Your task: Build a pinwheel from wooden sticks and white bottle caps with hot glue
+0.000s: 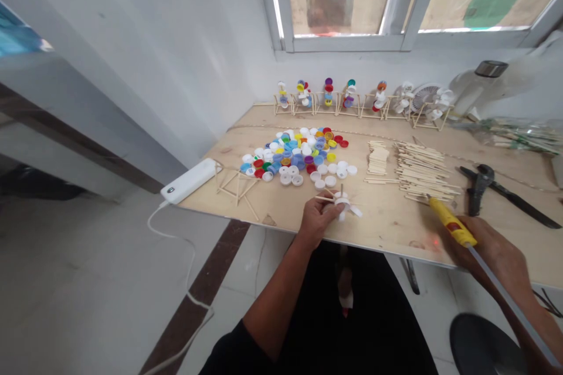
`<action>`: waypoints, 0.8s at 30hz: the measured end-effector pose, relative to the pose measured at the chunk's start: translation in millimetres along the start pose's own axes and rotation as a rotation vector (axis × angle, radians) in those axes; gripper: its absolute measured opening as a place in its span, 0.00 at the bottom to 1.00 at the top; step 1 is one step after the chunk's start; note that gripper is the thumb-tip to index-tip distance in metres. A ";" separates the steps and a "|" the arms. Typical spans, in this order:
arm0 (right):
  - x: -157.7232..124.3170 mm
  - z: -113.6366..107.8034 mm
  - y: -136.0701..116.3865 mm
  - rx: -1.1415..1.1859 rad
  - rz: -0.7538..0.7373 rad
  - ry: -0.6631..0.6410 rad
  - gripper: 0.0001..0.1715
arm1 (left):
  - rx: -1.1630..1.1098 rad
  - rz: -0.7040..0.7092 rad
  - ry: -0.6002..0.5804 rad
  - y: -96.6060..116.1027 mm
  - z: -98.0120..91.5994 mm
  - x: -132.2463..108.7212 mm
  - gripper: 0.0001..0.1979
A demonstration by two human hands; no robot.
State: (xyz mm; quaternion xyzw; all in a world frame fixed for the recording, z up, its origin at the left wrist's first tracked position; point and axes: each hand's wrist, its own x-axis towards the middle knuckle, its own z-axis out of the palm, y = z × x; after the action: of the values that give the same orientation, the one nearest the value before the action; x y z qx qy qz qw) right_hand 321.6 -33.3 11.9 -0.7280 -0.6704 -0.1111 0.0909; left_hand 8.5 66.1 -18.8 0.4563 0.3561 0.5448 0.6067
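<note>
My left hand (317, 218) is closed on a small white wheel-like piece (343, 204) with thin wooden sticks and white blades standing out from it, just over the table's front edge. Some of that piece is hidden by my fingers. To the right, my right hand (495, 246) wraps round a yellow glue gun (453, 221), with a long pale glue stick (505, 293) coming out of its rear. The gun's tip points up and left, close to a pile of wooden sticks (424, 170). Beyond my left hand lies a heap of coloured bottle caps (299, 152).
Along the back stand several stick frames holding capped wheels (328, 96). A small white fan (424, 98) is behind them. Black-handled cutters (479, 187) lie at right. At left are a stick frame (237, 188) and a white power strip (191, 180) jutting past the table edge.
</note>
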 end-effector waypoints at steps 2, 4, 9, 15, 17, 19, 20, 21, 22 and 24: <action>1.0 -2.0 -0.4 0.030 0.048 -0.018 0.20 | 0.012 0.002 0.000 0.3 -0.3 0.0 0.14; 1.9 -3.1 0.0 0.063 0.074 -0.028 0.21 | 0.029 0.005 -0.001 0.7 -0.4 0.0 0.14; 2.5 -4.2 3.2 0.091 0.052 -0.072 0.22 | 0.028 0.006 -0.003 0.8 -0.2 0.4 0.14; 1.5 -5.1 4.1 0.068 -0.079 -0.058 0.24 | 0.014 -0.001 -0.011 0.4 0.0 0.0 0.13; 0.5 -4.7 5.2 0.069 -0.093 -0.070 0.24 | 0.016 -0.003 -0.008 0.9 0.2 0.0 0.14; -0.7 -3.5 8.1 0.071 -0.091 -0.090 0.25 | 0.022 -0.005 -0.002 1.6 0.5 0.1 0.14; -1.4 -2.8 10.2 0.074 -0.097 -0.098 0.25 | 0.024 -0.005 -0.002 1.9 0.6 0.1 0.14; -2.0 -2.2 12.6 0.080 -0.109 -0.103 0.26 | 0.026 -0.004 -0.003 2.1 0.7 0.1 0.14; -2.5 -1.7 15.2 0.090 -0.126 -0.112 0.27 | 0.027 -0.003 -0.005 2.3 0.7 0.1 0.14; -3.1 -1.0 20.1 0.124 -0.153 -0.138 0.28 | 0.032 -0.003 -0.004 2.3 0.6 -0.1 0.13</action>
State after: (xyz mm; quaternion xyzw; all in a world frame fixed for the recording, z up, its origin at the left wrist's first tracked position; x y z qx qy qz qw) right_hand 341.4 -38.3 12.3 -0.6737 -0.7342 -0.0254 0.0807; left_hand 8.2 65.9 -16.4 0.4667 0.3643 0.5373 0.6007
